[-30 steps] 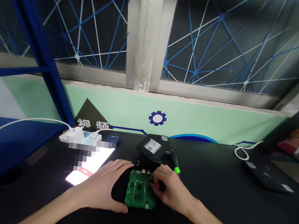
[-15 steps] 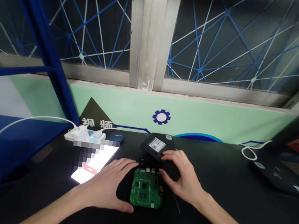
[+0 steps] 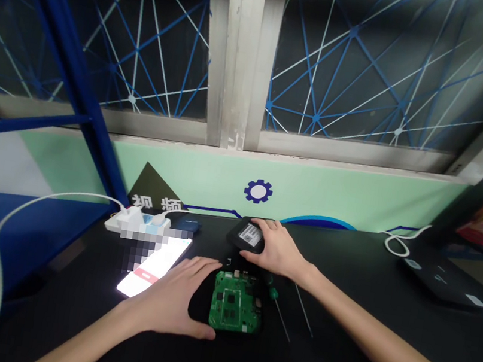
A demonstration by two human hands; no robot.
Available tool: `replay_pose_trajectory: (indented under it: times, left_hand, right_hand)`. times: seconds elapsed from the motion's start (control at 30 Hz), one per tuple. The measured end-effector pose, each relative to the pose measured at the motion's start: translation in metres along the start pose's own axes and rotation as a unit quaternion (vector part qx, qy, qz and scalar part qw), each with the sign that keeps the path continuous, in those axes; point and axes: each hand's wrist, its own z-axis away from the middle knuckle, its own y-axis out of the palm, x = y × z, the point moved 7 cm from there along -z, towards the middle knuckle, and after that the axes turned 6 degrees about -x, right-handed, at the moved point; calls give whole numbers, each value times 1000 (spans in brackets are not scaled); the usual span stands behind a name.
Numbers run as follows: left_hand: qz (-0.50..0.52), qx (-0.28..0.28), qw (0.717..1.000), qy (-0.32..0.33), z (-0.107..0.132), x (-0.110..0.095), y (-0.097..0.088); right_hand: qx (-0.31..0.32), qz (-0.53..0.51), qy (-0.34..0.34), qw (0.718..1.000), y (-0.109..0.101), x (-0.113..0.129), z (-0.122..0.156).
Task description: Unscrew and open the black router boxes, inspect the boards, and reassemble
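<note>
My left hand (image 3: 172, 296) lies spread against the left side of a green circuit board (image 3: 235, 302), cupping the black casing (image 3: 198, 314) beneath it. My right hand (image 3: 275, 249) rests farther back on a black device lid (image 3: 245, 235) with a white label, its fingers over the top. A small screwdriver with a green collar (image 3: 273, 293) lies right of the board, its thin shaft pointing toward me. A thin metal rod (image 3: 304, 310) lies beside it.
A lit phone (image 3: 150, 270) lies left of the board, partly blurred out. Behind it stand a white power strip (image 3: 137, 224) with white cables and a dark blue object (image 3: 185, 224). A flat black device (image 3: 439, 280) sits at the right of the black tabletop.
My right hand has left the circuit board and moved back onto the black lid. The screwdriver and rod now show to the right of the board. My left hand has stayed in place.
</note>
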Motion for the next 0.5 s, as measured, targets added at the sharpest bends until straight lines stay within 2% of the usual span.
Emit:
replay_pose_trajectory:
  times: [0.23, 0.5]
  left_hand:
    - [8, -12, 1000, 9, 1, -1, 0]
    - [6, -4, 1000, 4, 0, -3, -3]
  right_hand:
    - [23, -20, 9, 999, 1, -2, -8]
    - [9, -86, 2, 996, 1, -13, 4]
